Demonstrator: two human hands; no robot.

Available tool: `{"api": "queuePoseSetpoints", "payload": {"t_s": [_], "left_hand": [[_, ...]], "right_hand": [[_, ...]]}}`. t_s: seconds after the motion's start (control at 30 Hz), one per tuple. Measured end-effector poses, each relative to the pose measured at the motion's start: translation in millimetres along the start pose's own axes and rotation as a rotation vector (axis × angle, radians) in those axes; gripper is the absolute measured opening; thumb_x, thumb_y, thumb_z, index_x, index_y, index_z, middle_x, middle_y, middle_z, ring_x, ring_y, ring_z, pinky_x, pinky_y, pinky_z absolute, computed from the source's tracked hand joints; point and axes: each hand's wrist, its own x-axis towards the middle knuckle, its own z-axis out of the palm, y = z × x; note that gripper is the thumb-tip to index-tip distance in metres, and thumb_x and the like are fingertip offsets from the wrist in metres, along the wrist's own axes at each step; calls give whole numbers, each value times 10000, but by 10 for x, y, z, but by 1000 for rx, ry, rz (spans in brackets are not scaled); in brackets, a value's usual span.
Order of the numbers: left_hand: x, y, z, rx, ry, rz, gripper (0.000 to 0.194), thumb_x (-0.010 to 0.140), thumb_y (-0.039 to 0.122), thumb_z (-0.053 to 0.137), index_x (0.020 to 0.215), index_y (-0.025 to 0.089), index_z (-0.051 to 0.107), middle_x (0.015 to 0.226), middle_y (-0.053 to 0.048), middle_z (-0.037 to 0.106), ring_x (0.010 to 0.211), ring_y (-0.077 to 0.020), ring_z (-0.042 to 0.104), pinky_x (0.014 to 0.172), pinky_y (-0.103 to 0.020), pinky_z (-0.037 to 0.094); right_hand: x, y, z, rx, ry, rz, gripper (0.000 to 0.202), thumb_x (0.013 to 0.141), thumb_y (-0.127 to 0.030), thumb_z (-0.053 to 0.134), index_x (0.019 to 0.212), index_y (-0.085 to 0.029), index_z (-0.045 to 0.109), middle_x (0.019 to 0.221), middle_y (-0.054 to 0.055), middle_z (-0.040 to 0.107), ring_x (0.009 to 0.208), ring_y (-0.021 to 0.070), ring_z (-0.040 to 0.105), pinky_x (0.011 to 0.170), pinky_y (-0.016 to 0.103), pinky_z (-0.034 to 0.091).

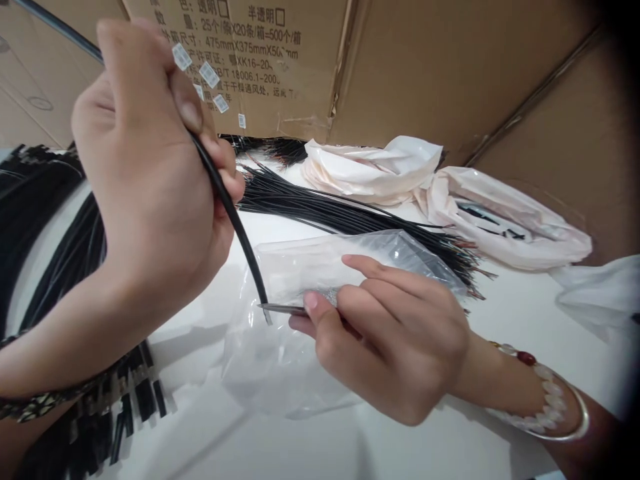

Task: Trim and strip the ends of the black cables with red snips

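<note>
My left hand (150,153) is closed around a black cable (237,227), whose lower end hangs down at the middle of the view. Between the fingers of my right hand (390,333) is a pair of metal tweezers (285,309), gripped with thumb and fingers. The tweezer tips meet the cable close to its end, where a short pale tip sticks out below. Under both lies a clear plastic bag (280,387) on the white table. Small silvery bits (327,293) show in the bag beside my right thumb; their kind is too small to tell.
Black cables with bare wire ends (345,220) lie behind the bag. Two white bags (370,170) stand at the back right, before cardboard boxes (410,73). More black cables (55,227) are bundled at left, some under my left forearm.
</note>
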Motion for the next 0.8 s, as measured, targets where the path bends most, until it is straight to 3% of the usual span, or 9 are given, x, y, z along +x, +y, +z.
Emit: {"api": "queuePoseSetpoints", "payload": {"t_s": [0.13, 0.23, 0.3, 0.43, 0.6, 0.8], "left_hand": [[51, -102, -27, 57, -19, 60, 353, 948, 206, 351, 598, 167, 324, 531, 38, 231, 309, -15, 298, 248, -153, 244], [76, -207, -83, 175, -167, 126, 371, 921, 241, 396, 556, 175, 369, 495, 32, 292, 333, -59, 400, 234, -186, 212], [67, -265, -120, 272, -307, 241, 366, 906, 290, 428, 558, 178, 416, 486, 23, 375, 365, -94, 476, 242, -215, 215], [6, -313, -157, 431, -447, 403, 415, 903, 366, 496, 548, 158, 443, 489, 20, 436, 382, -68, 503, 274, -196, 296], [-31, -314, -145, 534, -468, 413, 442, 923, 334, 440, 533, 127, 457, 492, 32, 453, 403, -45, 534, 317, -106, 325], [33, -359, -68, 242, -284, 513, 422, 904, 338, 479, 526, 153, 450, 430, 47, 399, 368, -92, 542, 258, -152, 288]], "right_hand": [[-29, 99, -25, -39, -81, -44, 101, 817, -118, 660, 763, -164, 588, 503, -52, 496, 441, 84, 414, 747, 396, 622], [-67, 225, -54, -118, -170, -104, 145, 826, -108, 634, 715, -176, 570, 491, -55, 473, 439, 88, 418, 712, 355, 617], [-96, 312, -67, -181, -220, -186, 169, 830, -107, 624, 689, -182, 568, 477, -58, 449, 436, 90, 423, 670, 315, 605], [-142, 423, -74, -274, -322, -305, 169, 856, -107, 585, 708, -188, 603, 468, -52, 445, 434, 95, 408, 571, 266, 542], [-194, 473, -108, -267, -366, -315, 193, 841, -61, 556, 690, -180, 573, 465, -49, 426, 421, 98, 390, 509, 256, 459], [-346, 519, -297, -243, -381, -118, 142, 887, -147, 551, 750, -152, 589, 504, -30, 476, 424, 104, 388, 488, 263, 351]]}}
